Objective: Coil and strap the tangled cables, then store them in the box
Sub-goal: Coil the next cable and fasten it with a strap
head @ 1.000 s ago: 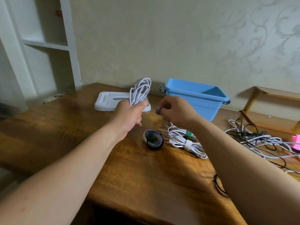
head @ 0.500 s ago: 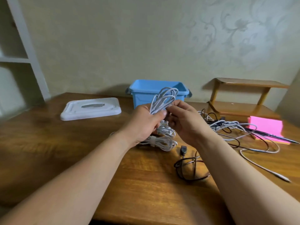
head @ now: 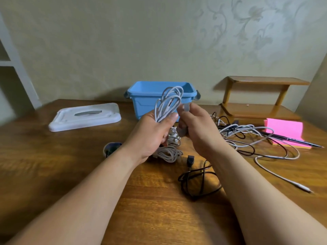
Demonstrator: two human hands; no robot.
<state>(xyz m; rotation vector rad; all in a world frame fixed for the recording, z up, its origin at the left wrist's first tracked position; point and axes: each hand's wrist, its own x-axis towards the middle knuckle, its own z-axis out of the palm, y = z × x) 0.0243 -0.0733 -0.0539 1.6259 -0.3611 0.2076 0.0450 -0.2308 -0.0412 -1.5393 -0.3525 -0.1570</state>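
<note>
- Cable coil (head: pixel 169 103), white, stands up out of my left hand (head: pixel 152 135), whose fingers and thumb are curled round its lower half. Its loops rise in front of the open blue box (head: pixel 146 103), which sits past my fingertips.
- My right hand (head: pixel 196 128) is just beside the coil, thumb and fingers pinching a grey strap (head: pixel 182 130) that runs from the fingertips down past the thumb.
- Half a second ago those right fingers lay against the coil's loops with no strap showing; now they sit slightly apart from it.
- Below my left fingers a strapped white bundle (head: pixel 169 152) lies on the table (head: pixel 53 165). A loose black cable (head: pixel 198 181) lies under my right wrist.
- Beyond my right knuckles lies the tangle (head: pixel 238 133), then a pink notepad (head: pixel 284 129) with a pen (head: pixel 292 139) on it.
- Left of my left wrist a strap roll (head: pixel 112 147) has come into view, and the white lid (head: pixel 85 117) lies further left.
</note>
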